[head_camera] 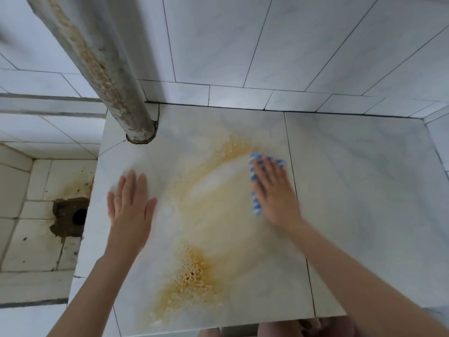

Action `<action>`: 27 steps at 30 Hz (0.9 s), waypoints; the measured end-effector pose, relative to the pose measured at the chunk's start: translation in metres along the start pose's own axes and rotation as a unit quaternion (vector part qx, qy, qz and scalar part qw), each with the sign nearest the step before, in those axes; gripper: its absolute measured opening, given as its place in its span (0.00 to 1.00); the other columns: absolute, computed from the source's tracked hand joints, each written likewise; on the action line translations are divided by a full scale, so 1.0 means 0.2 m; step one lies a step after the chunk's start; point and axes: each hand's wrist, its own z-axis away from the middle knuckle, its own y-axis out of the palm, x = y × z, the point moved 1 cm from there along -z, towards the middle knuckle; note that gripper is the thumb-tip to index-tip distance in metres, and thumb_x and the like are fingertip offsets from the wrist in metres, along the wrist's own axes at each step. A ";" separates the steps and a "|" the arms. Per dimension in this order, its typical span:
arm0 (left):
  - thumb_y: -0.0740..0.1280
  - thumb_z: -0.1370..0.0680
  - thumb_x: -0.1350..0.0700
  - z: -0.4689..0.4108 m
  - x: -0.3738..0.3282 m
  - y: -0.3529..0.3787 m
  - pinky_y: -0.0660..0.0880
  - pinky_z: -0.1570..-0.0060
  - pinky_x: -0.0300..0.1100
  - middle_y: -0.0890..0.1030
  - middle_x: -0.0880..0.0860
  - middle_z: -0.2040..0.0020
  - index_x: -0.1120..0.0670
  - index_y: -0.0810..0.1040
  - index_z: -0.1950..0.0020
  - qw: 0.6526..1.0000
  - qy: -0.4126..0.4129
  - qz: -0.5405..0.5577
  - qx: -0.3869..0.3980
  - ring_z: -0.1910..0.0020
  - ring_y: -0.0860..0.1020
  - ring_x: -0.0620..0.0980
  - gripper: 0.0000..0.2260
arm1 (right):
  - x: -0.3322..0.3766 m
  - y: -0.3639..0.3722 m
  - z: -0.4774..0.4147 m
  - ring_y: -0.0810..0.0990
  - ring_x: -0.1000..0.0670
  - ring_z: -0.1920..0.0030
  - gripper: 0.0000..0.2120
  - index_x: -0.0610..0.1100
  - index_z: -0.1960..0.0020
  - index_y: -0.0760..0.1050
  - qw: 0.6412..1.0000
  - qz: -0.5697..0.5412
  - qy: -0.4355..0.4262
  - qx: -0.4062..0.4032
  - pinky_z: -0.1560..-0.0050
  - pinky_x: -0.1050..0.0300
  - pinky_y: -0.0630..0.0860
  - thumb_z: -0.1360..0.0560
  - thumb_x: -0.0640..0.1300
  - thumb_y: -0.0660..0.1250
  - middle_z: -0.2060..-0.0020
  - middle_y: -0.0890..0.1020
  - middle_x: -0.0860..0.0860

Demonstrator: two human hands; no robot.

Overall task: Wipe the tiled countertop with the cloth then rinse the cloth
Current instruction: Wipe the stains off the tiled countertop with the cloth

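The tiled countertop [352,190] is pale marble-look tile with a wide orange-yellow smear [194,271] across its middle and front. My right hand [274,193] lies flat on a blue-and-white cloth [255,190], pressing it onto the tile at the smear's right edge; only the cloth's left and top borders show. The hand and cloth are blurred by motion. My left hand [132,203] rests flat on the tile to the left of the smear, fingers apart, holding nothing.
A rusty grey pipe [102,59] rises from the counter's back left corner. Tiled walls close the back and right. Left of the counter a lower tiled basin [36,234] has a stained drain hole [79,216].
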 end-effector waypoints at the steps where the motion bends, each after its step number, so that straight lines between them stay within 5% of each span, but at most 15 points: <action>1: 0.51 0.19 0.47 0.00 -0.01 0.00 0.41 0.27 0.52 0.54 0.57 0.23 0.56 0.58 0.24 1.000 -0.004 -0.005 -0.004 0.24 0.48 0.55 0.25 | -0.12 0.00 -0.07 0.44 0.40 0.24 0.31 0.41 0.24 0.52 0.999 0.014 0.036 -0.004 0.25 0.43 0.42 0.20 0.53 0.29 0.24 0.51 0.43; 3: 0.49 0.18 0.46 0.00 0.00 0.01 0.41 0.27 0.51 0.54 0.57 0.23 0.55 0.57 0.24 1.000 -0.005 -0.018 -0.008 0.24 0.47 0.53 0.24 | -0.25 -0.05 -0.22 0.39 0.41 0.24 0.28 0.41 0.23 0.46 0.993 0.020 0.115 0.002 0.26 0.47 0.35 0.20 0.52 0.34 0.23 0.45 0.43; 6: 0.47 0.20 0.44 0.00 0.01 0.01 0.42 0.27 0.50 0.53 0.55 0.23 0.54 0.56 0.24 0.999 0.002 -0.040 -0.002 0.24 0.46 0.51 0.27 | -0.15 -0.10 -0.44 0.40 0.42 0.24 0.26 0.42 0.23 0.41 0.982 -0.011 0.189 -0.028 0.26 0.47 0.36 0.18 0.49 0.41 0.24 0.43 0.42; 9: 0.46 0.20 0.43 0.01 0.02 0.00 0.41 0.27 0.48 0.53 0.54 0.23 0.53 0.55 0.23 0.999 0.007 -0.052 -0.004 0.24 0.47 0.51 0.27 | 0.17 -0.08 -0.55 0.43 0.38 0.25 0.27 0.39 0.23 0.43 0.995 -0.025 0.088 -0.032 0.25 0.42 0.43 0.21 0.48 0.36 0.24 0.46 0.41; 12: 0.46 0.20 0.43 0.01 0.02 0.00 0.40 0.27 0.46 0.54 0.54 0.23 0.53 0.55 0.24 0.998 0.002 -0.060 -0.003 0.24 0.48 0.50 0.27 | 0.54 -0.06 -0.47 0.58 0.37 0.27 0.26 0.39 0.26 0.59 0.993 -0.078 -0.042 -0.079 0.29 0.41 0.59 0.20 0.48 0.43 0.27 0.62 0.39; 17: 0.46 0.20 0.43 0.01 0.02 0.00 0.42 0.27 0.46 0.57 0.55 0.24 0.54 0.56 0.24 0.997 -0.001 -0.074 -0.002 0.24 0.51 0.52 0.27 | 0.51 -0.08 -0.30 0.63 0.43 0.28 0.21 0.45 0.28 0.65 0.977 -0.081 -0.182 -0.079 0.27 0.47 0.57 0.19 0.51 0.51 0.29 0.68 0.44; 22: 0.46 0.20 0.43 0.01 0.01 0.00 0.40 0.26 0.46 0.55 0.54 0.23 0.53 0.55 0.23 0.998 -0.002 -0.070 -0.005 0.24 0.49 0.51 0.27 | -0.17 -0.08 -0.50 0.64 0.30 0.31 0.22 0.36 0.35 0.65 0.996 0.084 -0.024 -0.035 0.35 0.31 0.62 0.26 0.46 0.53 0.30 0.65 0.35; 25: 0.46 0.20 0.43 0.01 0.02 0.00 0.41 0.26 0.47 0.55 0.54 0.23 0.53 0.55 0.23 0.997 -0.003 -0.071 -0.004 0.24 0.49 0.51 0.27 | -0.18 -0.15 -0.60 0.53 0.37 0.26 0.31 0.39 0.26 0.56 0.986 -0.007 0.164 -0.030 0.27 0.40 0.48 0.24 0.51 0.37 0.25 0.55 0.38; 27: 0.46 0.20 0.43 0.01 0.02 0.00 0.42 0.26 0.47 0.55 0.54 0.23 0.53 0.55 0.23 0.998 -0.002 -0.070 -0.001 0.24 0.49 0.51 0.27 | -0.01 -0.16 -0.68 0.47 0.41 0.24 0.27 0.41 0.23 0.46 0.970 -0.053 0.232 -0.050 0.26 0.46 0.41 0.20 0.51 0.39 0.24 0.49 0.40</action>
